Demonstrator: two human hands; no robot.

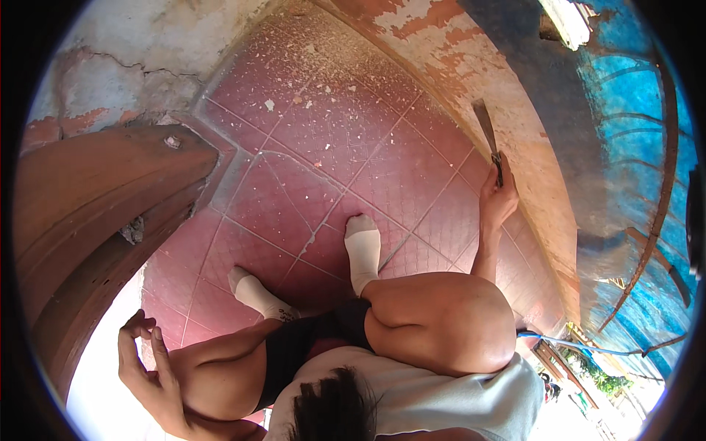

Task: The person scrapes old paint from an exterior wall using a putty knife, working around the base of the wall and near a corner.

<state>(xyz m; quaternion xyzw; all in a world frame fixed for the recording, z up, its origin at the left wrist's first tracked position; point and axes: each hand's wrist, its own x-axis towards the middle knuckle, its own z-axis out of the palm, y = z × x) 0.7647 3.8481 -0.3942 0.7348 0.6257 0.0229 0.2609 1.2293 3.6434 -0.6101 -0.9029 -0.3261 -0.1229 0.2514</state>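
Observation:
My right hand (499,197) is closed around the dark handle of a scraper (485,126). Its blade flares toward the end and points up toward the low wall, whose orange paint (450,59) is peeling. Whether the blade touches that wall I cannot tell. At the lower left, beside my bent left knee, my left hand (152,382) hangs with loosely curled fingers, thumb apart, and holds nothing. Pale paint chips and dust (316,62) lie scattered over the red tiled floor (338,176), thickest at the far corner.
A brown wooden post or frame (118,191) stands close on the left, by a cracked, flaking wall (140,51). Blue sheeting (632,95) with dark curved strips hangs on the right. A light blue cord (581,344) runs near my right knee. My socked feet (362,250) rest on the tiles.

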